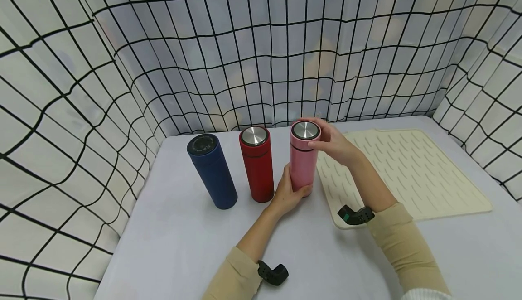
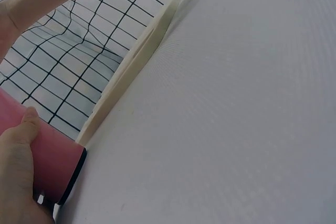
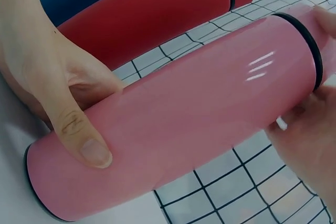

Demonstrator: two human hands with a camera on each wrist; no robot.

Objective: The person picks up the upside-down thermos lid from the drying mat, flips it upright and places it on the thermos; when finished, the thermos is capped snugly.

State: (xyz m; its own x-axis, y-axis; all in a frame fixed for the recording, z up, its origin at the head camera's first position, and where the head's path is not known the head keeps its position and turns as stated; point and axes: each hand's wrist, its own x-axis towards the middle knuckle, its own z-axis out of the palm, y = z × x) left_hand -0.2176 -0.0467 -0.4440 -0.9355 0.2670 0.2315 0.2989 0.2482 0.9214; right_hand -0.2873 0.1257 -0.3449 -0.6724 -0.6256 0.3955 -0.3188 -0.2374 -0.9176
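A pink thermos flask (image 1: 303,166) with a steel-topped lid stands upright on the white table, its black base rim close over the surface in the left wrist view. My left hand (image 1: 287,196) holds the flask low on its body, thumb lying across the front in the right wrist view. Around the lid, my right hand (image 1: 335,143) curls its thumb and fingers from the right side. To the left stand a red thermos flask (image 1: 258,173) with a steel lid top and a dark blue one (image 1: 216,175) with a black top.
A cream ribbed mat (image 1: 412,173) lies on the right part of the white table (image 1: 171,254). Black netting (image 1: 253,60) rises behind the table and along both sides. Each wrist carries a black strap device (image 1: 274,274).
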